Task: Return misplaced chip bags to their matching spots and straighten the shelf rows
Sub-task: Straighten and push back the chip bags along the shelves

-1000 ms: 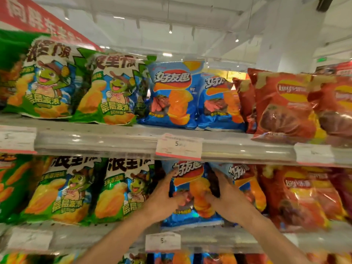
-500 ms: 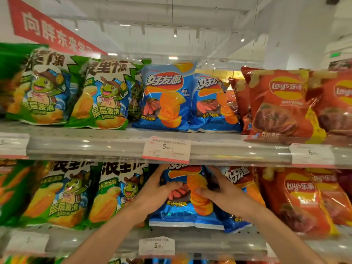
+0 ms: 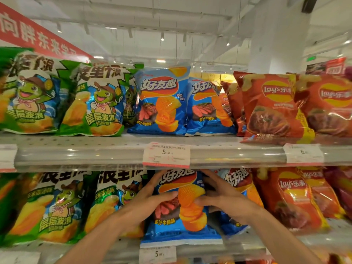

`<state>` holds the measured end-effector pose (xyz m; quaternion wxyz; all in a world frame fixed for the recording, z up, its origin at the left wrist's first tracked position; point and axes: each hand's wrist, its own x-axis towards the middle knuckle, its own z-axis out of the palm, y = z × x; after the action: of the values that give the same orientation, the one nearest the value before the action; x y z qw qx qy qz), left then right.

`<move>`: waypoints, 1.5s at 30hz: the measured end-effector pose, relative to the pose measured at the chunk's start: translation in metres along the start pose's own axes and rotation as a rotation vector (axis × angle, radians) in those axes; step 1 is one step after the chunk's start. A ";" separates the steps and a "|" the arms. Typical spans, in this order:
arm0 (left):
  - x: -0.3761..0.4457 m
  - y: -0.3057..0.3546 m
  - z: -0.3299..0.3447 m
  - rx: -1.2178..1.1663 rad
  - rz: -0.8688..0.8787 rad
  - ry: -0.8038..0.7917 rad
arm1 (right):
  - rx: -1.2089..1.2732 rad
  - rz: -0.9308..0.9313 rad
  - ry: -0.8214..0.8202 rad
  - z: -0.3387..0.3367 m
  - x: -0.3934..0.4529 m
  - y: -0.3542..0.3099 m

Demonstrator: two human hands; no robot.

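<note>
A blue chip bag [image 3: 182,223] with orange ridged chips on it stands upright on the lower shelf [image 3: 238,248], under the 5.90 price tag. My left hand [image 3: 144,202] grips its left edge and my right hand [image 3: 224,199] grips its right edge, thumbs pressed on the front. A second blue bag [image 3: 240,185] leans just behind my right hand. Green frog-mascot bags [image 3: 57,204] fill the row to the left and red Lay's bags [image 3: 293,199] the row to the right.
The upper shelf [image 3: 95,149] holds the same order: green bags [image 3: 99,103], two blue bags [image 3: 162,103], red Lay's bags [image 3: 272,105]. Price tags [image 3: 166,154] hang on the shelf rails. A red banner [image 3: 32,35] and a white pillar [image 3: 276,35] are above.
Both hands stay on the blue bag and have pulled it forward and slightly up, so it fronts the lower row. The view has shifted a little closer.
</note>
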<state>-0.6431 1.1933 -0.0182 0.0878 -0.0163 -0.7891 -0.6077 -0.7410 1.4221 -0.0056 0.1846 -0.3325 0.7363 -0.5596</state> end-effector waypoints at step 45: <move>-0.033 -0.054 -0.052 1.408 0.291 0.492 | -1.007 -0.262 0.523 0.053 -0.001 0.006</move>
<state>-0.6118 1.1315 -0.0623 0.3301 0.0755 -0.9382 0.0708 -0.7075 1.3861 -0.0275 -0.2552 -0.3184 0.8854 -0.2224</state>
